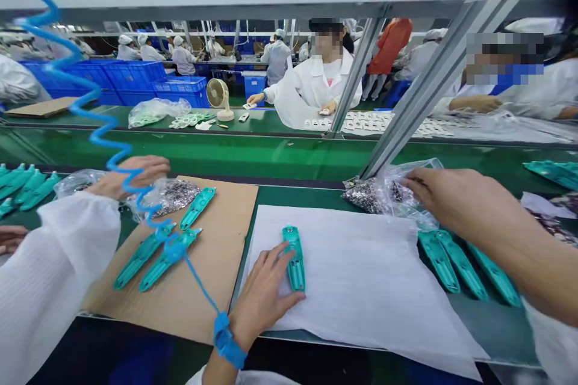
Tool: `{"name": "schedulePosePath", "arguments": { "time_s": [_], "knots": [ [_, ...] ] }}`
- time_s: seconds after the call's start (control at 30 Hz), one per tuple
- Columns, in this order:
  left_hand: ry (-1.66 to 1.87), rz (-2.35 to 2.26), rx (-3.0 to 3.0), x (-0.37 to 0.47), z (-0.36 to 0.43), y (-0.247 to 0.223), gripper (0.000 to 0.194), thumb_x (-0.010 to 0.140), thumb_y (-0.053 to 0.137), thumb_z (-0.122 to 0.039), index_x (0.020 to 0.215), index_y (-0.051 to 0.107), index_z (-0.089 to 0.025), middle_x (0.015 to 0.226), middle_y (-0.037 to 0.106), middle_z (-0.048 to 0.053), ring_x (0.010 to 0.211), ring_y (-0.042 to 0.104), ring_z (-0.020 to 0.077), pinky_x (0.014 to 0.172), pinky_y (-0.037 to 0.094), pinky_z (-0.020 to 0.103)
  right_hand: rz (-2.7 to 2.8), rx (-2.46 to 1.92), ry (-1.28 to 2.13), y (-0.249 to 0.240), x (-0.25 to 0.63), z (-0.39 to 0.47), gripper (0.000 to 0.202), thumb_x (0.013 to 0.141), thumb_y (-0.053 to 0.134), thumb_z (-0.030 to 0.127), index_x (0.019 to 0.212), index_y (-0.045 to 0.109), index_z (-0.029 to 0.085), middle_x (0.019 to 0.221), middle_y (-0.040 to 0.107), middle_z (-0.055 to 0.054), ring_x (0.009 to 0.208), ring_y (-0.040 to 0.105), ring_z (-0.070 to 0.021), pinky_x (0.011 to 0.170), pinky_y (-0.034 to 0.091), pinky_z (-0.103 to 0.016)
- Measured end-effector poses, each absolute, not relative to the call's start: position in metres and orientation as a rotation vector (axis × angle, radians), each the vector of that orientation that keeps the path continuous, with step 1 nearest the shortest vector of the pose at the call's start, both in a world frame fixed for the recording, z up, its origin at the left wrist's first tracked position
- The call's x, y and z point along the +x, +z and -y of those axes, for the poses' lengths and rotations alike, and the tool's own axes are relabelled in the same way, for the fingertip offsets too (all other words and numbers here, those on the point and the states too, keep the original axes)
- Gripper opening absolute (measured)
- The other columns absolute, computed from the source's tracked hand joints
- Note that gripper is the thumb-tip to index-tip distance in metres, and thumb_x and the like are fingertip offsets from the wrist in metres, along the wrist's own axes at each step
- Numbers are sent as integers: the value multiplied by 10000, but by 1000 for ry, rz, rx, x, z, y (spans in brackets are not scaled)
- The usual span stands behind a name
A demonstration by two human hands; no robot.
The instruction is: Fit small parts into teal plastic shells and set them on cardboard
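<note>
A teal plastic shell (pixel 297 264) lies upright in the view on a white sheet (pixel 361 277). My left hand (pixel 266 289), with a blue band on its wrist, rests at the shell's left side, fingertips on its edge and thumb near its lower end. At the right, my right hand (pixel 436 189) has its fingers pinched together at a clear plastic bag (pixel 406 189) of small metal parts; whether a part is between the fingertips is hidden. Below that hand, several teal shells (pixel 467 267) lie side by side on the green table.
A co-worker's hand (pixel 139 171) reaches to another bag of parts (pixel 176 195) beside brown cardboard (pixel 217 295) bearing teal shells. A coiled blue cord (pixel 108 132) hangs at the left. A slanted metal post (pixel 419 90) stands ahead. People work across the line.
</note>
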State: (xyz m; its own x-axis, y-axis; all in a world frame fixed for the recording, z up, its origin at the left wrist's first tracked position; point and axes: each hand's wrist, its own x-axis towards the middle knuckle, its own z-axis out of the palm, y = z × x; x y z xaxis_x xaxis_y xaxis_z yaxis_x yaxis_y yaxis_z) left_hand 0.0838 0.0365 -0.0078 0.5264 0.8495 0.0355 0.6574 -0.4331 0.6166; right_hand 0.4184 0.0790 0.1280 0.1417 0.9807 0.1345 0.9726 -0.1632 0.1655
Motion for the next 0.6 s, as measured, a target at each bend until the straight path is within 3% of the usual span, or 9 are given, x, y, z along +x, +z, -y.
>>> {"name": "schedulePosePath", "arguments": {
  "time_s": [0.2,0.37,0.5,0.6],
  "knots": [
    [446,-1130,2240,86,-41,-18,853,742,822,-365,1455,359,-303,1407,536,50,1275,448,297,1080,418,500,-2420,2130,-452,59,364,-17,352,965,396,291,1101,713,224,1097,724,-85,953,700,-249,767,529,-330],
    [457,-1116,2283,91,-39,-21,837,776,785,-413,1466,325,-297,1332,577,54,1239,452,293,1039,431,487,-2396,2200,-734,22,322,-3,314,987,377,319,1031,679,247,914,729,-55,795,705,-220,664,522,-295],
    [470,-1098,2330,97,-36,-24,860,786,758,-466,1486,292,-282,1345,565,65,1235,451,296,1037,428,471,-2586,2262,-957,16,297,7,292,1008,376,357,1011,650,255,1051,678,-62,919,682,-187,728,533,-269],
    [485,-1086,2350,100,-35,-28,822,832,684,-525,1499,280,-268,1340,566,82,1210,467,292,1021,431,466,-2667,2198,-1087,2,284,14,271,1009,393,328,966,650,250,1024,646,-58,870,663,-163,721,530,-259]
  ]
}}
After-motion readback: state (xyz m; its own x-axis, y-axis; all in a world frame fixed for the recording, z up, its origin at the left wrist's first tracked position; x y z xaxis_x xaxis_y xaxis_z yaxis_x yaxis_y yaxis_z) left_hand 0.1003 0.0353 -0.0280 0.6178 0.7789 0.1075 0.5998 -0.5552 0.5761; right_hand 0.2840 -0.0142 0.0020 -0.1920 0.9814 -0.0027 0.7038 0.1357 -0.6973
